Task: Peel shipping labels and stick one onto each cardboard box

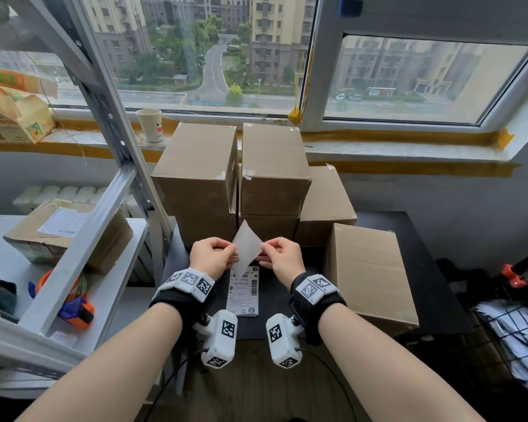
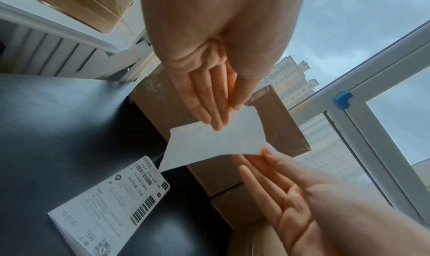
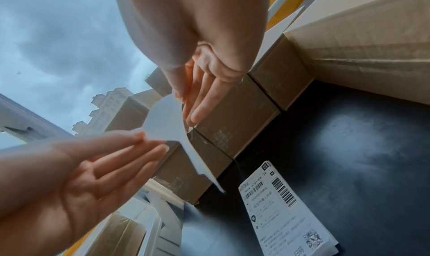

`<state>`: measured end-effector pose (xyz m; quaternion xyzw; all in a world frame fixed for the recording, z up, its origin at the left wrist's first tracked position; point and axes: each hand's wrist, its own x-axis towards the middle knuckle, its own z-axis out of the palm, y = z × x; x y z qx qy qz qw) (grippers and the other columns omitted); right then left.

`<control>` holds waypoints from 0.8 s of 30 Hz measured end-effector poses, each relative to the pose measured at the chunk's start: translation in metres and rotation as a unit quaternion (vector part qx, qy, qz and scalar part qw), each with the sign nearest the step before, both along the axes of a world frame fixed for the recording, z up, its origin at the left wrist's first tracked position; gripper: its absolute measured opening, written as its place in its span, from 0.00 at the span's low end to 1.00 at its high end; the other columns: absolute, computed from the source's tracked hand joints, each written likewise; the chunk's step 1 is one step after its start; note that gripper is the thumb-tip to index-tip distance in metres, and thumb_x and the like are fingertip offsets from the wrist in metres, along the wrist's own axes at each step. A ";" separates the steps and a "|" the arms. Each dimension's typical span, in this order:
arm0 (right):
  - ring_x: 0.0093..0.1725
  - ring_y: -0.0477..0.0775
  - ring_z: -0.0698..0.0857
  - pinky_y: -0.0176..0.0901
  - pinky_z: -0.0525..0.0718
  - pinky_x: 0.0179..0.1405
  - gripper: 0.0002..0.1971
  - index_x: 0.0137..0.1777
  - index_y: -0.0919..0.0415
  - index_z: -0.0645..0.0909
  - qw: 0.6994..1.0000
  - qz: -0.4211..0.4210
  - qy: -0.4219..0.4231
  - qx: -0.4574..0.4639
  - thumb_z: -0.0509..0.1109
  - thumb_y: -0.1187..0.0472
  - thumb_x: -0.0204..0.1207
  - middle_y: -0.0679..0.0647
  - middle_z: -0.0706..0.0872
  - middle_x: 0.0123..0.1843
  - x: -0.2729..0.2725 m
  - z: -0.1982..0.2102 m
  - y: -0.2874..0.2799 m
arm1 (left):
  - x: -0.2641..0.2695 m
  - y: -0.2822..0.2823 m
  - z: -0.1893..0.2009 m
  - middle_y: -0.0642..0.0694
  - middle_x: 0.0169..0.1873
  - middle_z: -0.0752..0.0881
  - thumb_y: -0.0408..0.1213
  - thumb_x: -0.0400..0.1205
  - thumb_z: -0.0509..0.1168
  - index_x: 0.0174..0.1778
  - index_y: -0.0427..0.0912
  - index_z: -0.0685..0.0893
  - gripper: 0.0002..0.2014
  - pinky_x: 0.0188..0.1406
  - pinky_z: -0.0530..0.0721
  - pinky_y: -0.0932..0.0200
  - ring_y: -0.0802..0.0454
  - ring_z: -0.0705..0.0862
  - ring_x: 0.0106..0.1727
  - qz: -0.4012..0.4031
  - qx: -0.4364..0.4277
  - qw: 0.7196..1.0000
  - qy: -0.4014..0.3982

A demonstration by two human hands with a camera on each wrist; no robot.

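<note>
A white label [image 1: 247,245] was pinched at opposite edges by the left hand [image 1: 211,257] and the right hand [image 1: 282,257]. It was held above the label stack [image 1: 243,295] on the dark tabletop [image 1: 409,239], before the cardboard boxes [image 1: 272,172].

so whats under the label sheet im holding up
A stack of printed labels lies on the black table below the held sheet. Its far end is covered by the sheet.

1. The cardboard boxes [image 1: 273,169] are plain brown.
2. The held label [image 1: 247,246] shows blank white.
3. The label stack [image 1: 243,292] is white with black barcodes and print.
4. The tabletop [image 1: 424,269] is black.
5. The paper cup [image 1: 150,124] is cream with a smiling face.
</note>
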<state>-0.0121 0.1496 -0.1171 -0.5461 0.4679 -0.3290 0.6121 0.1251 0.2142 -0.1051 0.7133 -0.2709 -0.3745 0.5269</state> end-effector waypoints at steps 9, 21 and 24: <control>0.34 0.51 0.87 0.31 0.86 0.30 0.04 0.47 0.65 0.79 0.996 -0.079 0.044 0.017 0.64 0.66 0.81 0.61 0.86 0.45 -0.021 -0.007 -0.019 | 0.027 0.006 -0.020 0.39 0.30 0.88 0.27 0.77 0.67 0.41 0.32 0.87 0.03 0.32 0.88 0.67 0.57 0.88 0.27 0.083 0.012 0.996 0.011; 0.31 0.54 0.88 0.50 0.91 0.41 0.05 0.46 0.62 0.78 0.964 -0.205 0.168 -0.024 0.62 0.65 0.82 0.61 0.87 0.46 -0.050 -0.003 -0.038 | 0.060 0.017 -0.075 0.40 0.27 0.86 0.27 0.77 0.65 0.39 0.33 0.85 0.05 0.25 0.86 0.70 0.63 0.84 0.18 0.181 0.070 0.981 0.001; 0.30 0.54 0.87 0.49 0.90 0.38 0.06 0.45 0.62 0.78 0.961 -0.191 0.194 -0.050 0.62 0.64 0.82 0.62 0.87 0.44 -0.056 0.002 -0.040 | 0.058 0.019 -0.089 0.39 0.26 0.86 0.27 0.77 0.65 0.35 0.35 0.85 0.06 0.30 0.88 0.65 0.61 0.85 0.20 0.171 0.086 0.981 0.019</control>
